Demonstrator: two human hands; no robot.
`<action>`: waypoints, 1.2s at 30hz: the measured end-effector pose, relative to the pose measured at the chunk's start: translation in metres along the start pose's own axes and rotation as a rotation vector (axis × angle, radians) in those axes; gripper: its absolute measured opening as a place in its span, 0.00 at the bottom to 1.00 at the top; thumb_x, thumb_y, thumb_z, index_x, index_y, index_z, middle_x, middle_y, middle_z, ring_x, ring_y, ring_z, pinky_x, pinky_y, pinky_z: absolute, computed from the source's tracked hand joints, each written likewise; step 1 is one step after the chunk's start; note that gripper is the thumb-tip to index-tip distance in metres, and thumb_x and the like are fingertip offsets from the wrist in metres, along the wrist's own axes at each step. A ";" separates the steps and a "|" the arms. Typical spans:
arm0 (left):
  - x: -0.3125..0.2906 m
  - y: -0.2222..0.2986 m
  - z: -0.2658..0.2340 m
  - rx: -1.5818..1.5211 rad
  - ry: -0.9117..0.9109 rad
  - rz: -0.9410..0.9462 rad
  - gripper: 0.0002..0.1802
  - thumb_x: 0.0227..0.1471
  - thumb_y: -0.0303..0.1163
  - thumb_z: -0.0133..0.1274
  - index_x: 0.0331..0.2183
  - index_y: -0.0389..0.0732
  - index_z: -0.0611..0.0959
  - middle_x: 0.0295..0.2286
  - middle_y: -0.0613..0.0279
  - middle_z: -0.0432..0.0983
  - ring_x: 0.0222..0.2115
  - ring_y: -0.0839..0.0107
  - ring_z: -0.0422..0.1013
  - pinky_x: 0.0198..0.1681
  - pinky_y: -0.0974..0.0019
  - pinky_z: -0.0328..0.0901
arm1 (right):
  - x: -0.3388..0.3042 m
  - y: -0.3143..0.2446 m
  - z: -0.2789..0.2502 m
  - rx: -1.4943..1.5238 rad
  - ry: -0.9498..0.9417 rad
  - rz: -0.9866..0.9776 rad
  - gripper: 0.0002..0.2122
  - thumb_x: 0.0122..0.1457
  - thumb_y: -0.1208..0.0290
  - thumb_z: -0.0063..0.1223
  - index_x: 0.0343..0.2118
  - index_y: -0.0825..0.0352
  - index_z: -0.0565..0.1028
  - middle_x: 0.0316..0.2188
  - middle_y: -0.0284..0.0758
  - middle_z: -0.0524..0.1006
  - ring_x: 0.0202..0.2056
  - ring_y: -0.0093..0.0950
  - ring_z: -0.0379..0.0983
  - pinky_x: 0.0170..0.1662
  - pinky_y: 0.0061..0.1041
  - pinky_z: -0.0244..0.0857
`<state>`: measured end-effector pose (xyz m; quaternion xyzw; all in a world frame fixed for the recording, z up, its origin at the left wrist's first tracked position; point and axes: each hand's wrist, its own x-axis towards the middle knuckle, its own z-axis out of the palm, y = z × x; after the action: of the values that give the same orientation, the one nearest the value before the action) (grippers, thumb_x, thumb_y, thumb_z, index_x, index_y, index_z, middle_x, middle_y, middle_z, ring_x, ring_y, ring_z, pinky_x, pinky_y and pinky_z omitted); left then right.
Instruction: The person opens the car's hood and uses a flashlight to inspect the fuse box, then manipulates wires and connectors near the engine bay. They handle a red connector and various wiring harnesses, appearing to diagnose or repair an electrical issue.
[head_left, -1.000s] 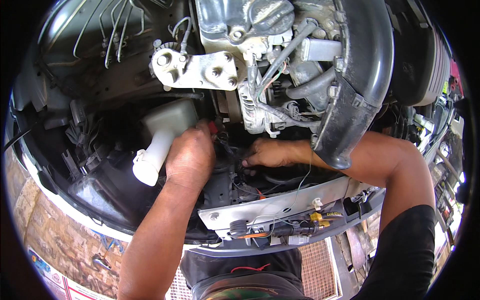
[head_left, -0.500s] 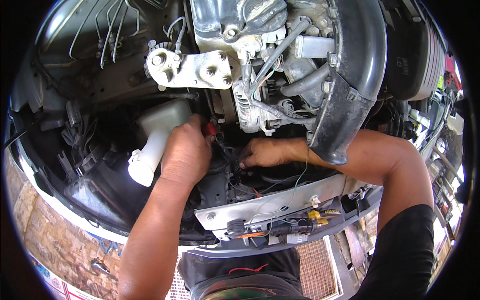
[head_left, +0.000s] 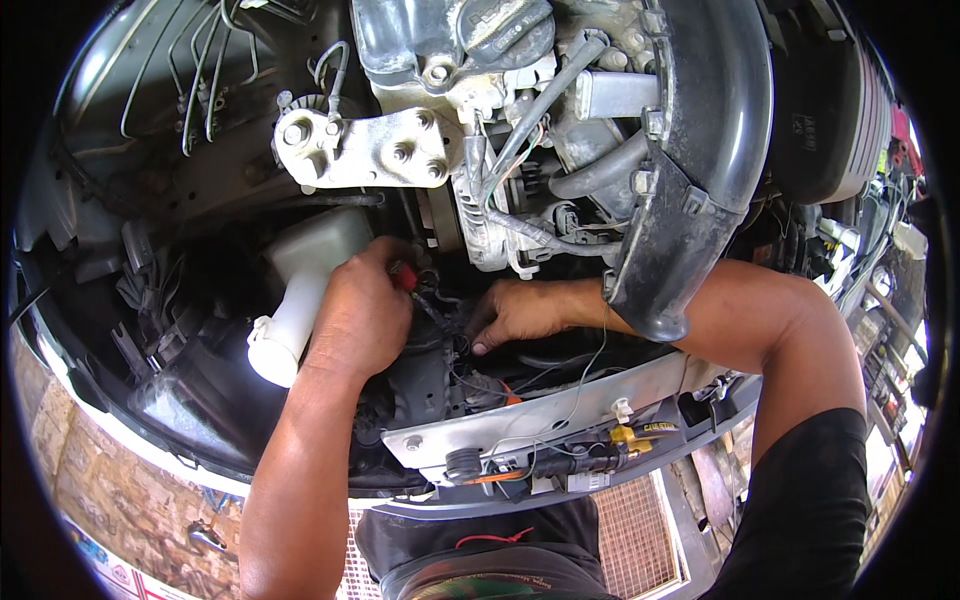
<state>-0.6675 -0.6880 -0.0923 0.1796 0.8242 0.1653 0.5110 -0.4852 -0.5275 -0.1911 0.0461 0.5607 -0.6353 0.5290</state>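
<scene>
My left hand is closed beside the white plastic reservoir, its fingers curled round a small thing with a red end. What kind of thing it is, I cannot make out. Across from it, my right hand reaches in under the black air duct, thumb and fingers closed on dark wiring. Its fingertips are partly lost in shadow. The wiring runs between both hands, just behind the silver crossbar. The reservoir's white filler neck leans toward my left wrist.
A metal engine mount bracket and the alternator sit beyond my hands. A thin loose wire hangs over the crossbar. Below it lie a yellow connector and an orange wire. A black box stands far right.
The view has shifted slightly, so the engine parts sit a little further left and up. Both hands stay at the wiring, with my left hand a little lower in view.
</scene>
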 end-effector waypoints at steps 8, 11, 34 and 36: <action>-0.002 -0.001 0.001 0.108 0.007 -0.014 0.14 0.53 0.16 0.57 0.44 0.34 0.82 0.37 0.38 0.84 0.43 0.40 0.81 0.48 0.51 0.73 | 0.006 0.007 0.000 -0.020 0.005 -0.003 0.19 0.64 0.58 0.64 0.53 0.64 0.85 0.49 0.41 0.87 0.51 0.38 0.82 0.58 0.35 0.72; -0.002 0.004 0.000 0.093 0.003 -0.038 0.14 0.51 0.13 0.52 0.40 0.35 0.83 0.36 0.35 0.84 0.45 0.37 0.80 0.49 0.47 0.72 | 0.007 0.005 0.000 -0.024 0.013 0.027 0.17 0.64 0.59 0.64 0.50 0.64 0.86 0.46 0.39 0.87 0.49 0.36 0.82 0.55 0.34 0.72; -0.033 0.013 -0.011 0.105 -0.019 0.063 0.10 0.47 0.09 0.49 0.31 0.33 0.76 0.32 0.38 0.78 0.39 0.35 0.74 0.43 0.46 0.68 | 0.011 0.002 -0.003 -0.451 0.060 0.198 0.19 0.67 0.63 0.60 0.58 0.65 0.79 0.50 0.51 0.83 0.53 0.50 0.80 0.58 0.44 0.73; -0.035 0.007 -0.013 0.111 -0.034 0.083 0.09 0.50 0.11 0.51 0.34 0.33 0.77 0.32 0.38 0.78 0.37 0.36 0.74 0.42 0.48 0.68 | 0.011 0.008 -0.001 -0.460 0.075 0.179 0.17 0.67 0.64 0.60 0.54 0.66 0.81 0.48 0.52 0.83 0.51 0.50 0.81 0.55 0.46 0.73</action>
<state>-0.6640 -0.6989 -0.0559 0.2444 0.8150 0.1374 0.5070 -0.4848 -0.5326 -0.2039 -0.0026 0.7034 -0.4394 0.5586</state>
